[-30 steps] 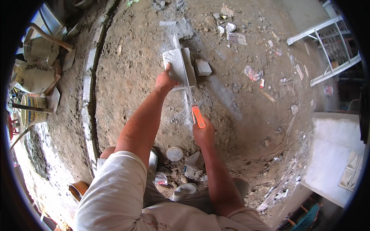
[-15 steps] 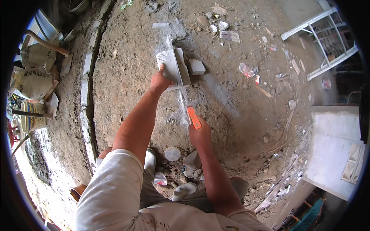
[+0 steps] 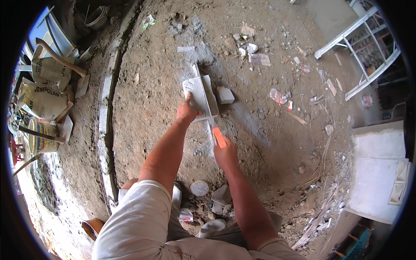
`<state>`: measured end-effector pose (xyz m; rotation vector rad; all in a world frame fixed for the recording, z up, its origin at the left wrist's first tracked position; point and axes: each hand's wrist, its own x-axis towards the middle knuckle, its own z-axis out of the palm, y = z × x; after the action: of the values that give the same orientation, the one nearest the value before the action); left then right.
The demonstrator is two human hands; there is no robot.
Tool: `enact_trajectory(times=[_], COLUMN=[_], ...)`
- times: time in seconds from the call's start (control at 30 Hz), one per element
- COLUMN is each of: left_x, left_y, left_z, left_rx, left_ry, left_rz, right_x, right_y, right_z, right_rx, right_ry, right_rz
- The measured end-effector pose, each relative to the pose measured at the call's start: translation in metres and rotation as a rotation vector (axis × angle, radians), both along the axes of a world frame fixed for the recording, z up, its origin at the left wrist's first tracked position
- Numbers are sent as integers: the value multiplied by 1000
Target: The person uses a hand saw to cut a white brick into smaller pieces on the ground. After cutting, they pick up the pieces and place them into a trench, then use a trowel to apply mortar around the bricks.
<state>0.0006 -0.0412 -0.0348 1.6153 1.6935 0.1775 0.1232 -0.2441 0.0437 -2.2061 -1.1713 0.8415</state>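
A pale grey lightweight concrete block (image 3: 196,96) lies on the dirt, with another slab of the same grey material (image 3: 209,89) showing along its right side. My left hand (image 3: 187,112) holds the block near its lower left part, one finger stretched over its top face. In my right hand (image 3: 226,156) is the orange handle (image 3: 219,138) of a handsaw. Its thin blade (image 3: 205,98) runs lengthwise across the block near the right edge; how deep it sits, I cannot tell. Pale dust surrounds the block.
A small block offcut (image 3: 225,95) lies just right of the slab. Stone edging (image 3: 104,117), sacks (image 3: 45,97) and a bucket (image 3: 43,138) are on the left. A metal frame (image 3: 362,50) stands far right. Near my boots is a round lid (image 3: 199,188).
The saw handle has come closer to the block as my right hand pushed forward. My left hand keeps its hold. The whole view has shifted, with the ground things lower in the picture.
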Motion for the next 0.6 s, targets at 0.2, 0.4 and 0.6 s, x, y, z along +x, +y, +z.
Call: enact_trajectory(times=[0.2, 0.4, 0.6], left_x=[-4, 0, -11], left_y=[5, 6, 65], left_z=[-13, 3, -18], left_rx=[-20, -82, -42], left_ry=[-47, -86, -92], left_rz=[15, 56, 392], right_x=[-5, 2, -18], right_y=[-209, -250, -252], right_z=[31, 119, 144], right_rx=[17, -192, 59], right_ry=[0, 34, 120], right_rz=[47, -89, -218])
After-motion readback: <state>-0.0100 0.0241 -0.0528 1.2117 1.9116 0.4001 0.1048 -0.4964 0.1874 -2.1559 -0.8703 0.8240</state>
